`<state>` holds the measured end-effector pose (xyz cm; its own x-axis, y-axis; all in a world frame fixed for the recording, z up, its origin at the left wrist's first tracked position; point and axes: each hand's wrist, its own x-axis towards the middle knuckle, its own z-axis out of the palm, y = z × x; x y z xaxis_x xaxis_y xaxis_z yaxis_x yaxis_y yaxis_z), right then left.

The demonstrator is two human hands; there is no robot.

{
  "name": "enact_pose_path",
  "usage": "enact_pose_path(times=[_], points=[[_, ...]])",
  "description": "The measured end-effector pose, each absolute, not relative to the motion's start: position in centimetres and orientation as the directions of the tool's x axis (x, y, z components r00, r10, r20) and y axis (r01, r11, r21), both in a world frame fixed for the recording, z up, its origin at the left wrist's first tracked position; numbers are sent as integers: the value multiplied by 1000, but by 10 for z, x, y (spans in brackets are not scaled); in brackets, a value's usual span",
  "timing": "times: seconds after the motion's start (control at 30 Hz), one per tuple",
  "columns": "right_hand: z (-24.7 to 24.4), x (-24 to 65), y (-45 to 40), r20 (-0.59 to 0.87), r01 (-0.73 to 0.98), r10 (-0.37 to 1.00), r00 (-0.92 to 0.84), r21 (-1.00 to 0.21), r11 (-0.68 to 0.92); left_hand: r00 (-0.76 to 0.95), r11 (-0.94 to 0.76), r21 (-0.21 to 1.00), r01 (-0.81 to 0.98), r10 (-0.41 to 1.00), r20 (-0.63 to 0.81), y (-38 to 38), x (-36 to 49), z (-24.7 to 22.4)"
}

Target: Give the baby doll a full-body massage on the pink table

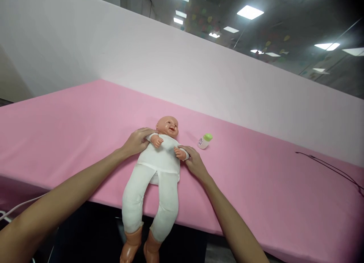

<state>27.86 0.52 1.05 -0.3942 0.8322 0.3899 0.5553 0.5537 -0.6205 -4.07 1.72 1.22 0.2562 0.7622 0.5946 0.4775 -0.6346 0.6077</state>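
Observation:
A baby doll (160,156) in a white top and white trousers lies on its back on the pink-covered table (256,179). Its legs hang over the front edge, with bare feet below. My left hand (139,140) is closed around the doll's arm and shoulder on the left side, thumb side hidden behind the sleeve. On the other side, my right hand (195,160) wraps the doll's other arm near the wrist. A small white bottle with a green cap (205,140) stands to the right of the doll's head, apart from both hands.
Behind the table rises a white partition (199,73). A thin black cable (330,165) lies at the table's right side. At lower left a white cable (24,204) runs below the table edge.

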Motion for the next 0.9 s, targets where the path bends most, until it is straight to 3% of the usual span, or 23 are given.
enact_pose_path(times=[0.9], points=[[16, 276, 3, 342, 601, 828, -444, -572, 558, 330, -619, 544, 567, 776, 538, 13, -44, 23]])
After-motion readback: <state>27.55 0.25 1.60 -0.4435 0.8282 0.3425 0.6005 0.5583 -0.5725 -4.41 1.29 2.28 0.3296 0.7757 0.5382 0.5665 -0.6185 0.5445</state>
